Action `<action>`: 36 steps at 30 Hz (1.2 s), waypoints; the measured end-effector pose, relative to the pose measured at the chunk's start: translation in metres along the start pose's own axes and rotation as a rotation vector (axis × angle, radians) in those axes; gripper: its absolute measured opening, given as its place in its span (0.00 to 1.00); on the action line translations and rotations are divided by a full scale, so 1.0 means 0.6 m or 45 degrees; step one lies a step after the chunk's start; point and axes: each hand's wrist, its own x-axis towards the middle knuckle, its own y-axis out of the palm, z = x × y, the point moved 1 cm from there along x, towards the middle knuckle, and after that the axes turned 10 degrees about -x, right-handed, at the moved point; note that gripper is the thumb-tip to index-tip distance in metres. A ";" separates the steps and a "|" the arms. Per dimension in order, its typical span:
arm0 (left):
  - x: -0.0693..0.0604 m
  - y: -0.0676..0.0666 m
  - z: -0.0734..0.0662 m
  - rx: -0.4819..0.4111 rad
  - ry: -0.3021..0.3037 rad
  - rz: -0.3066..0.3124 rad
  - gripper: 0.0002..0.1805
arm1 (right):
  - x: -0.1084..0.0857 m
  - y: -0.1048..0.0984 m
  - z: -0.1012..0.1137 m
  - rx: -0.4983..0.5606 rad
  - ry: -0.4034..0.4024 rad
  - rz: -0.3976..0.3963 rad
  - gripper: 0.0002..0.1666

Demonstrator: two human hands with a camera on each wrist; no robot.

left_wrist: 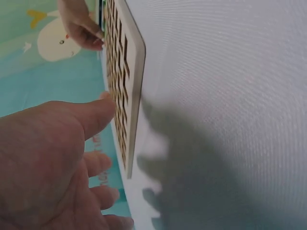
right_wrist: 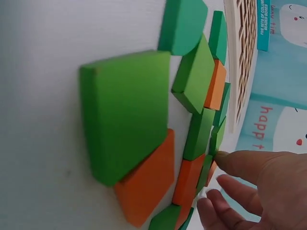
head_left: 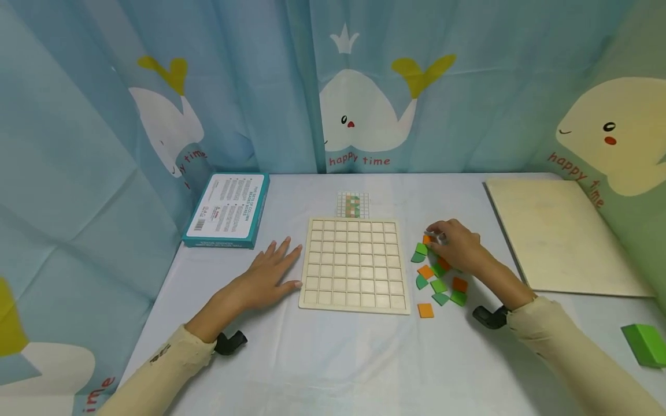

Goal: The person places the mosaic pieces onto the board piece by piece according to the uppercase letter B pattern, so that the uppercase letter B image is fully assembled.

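My left hand point(head_left: 270, 275) lies spread, with straight fingers, beside the left edge of a pale gridded board point(head_left: 355, 266). In the left wrist view its thumb point(left_wrist: 98, 112) overlaps the board's edge; contact is unclear. My right hand point(head_left: 458, 245) bends its fingers over a loose cluster of tiles, right of the board. An orange square tile point(head_left: 427, 238) shows by its fingertips. A small white bit point(right_wrist: 202, 193) appears at the fingertips; whether it is pinched cannot be told. Around it lie green squares point(head_left: 438, 286), teal rounded tiles point(head_left: 421, 282) and more orange squares point(head_left: 425, 311).
A printed card point(head_left: 352, 205) with a coloured grid pattern lies behind the board. At the back left is a teal and white box point(head_left: 227, 209). A flat beige panel point(head_left: 564, 234) lies on the right, and a green block point(head_left: 644, 345) sits near the right edge.
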 end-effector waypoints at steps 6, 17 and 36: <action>0.009 0.010 -0.002 0.002 -0.028 0.052 0.43 | 0.007 0.000 -0.001 -0.026 0.016 0.061 0.20; 0.017 0.018 -0.002 0.061 -0.031 0.065 0.43 | 0.023 0.005 -0.011 0.033 -0.047 0.097 0.17; 0.017 0.023 0.000 0.083 -0.030 0.035 0.44 | 0.077 0.006 0.021 0.046 -0.167 0.012 0.18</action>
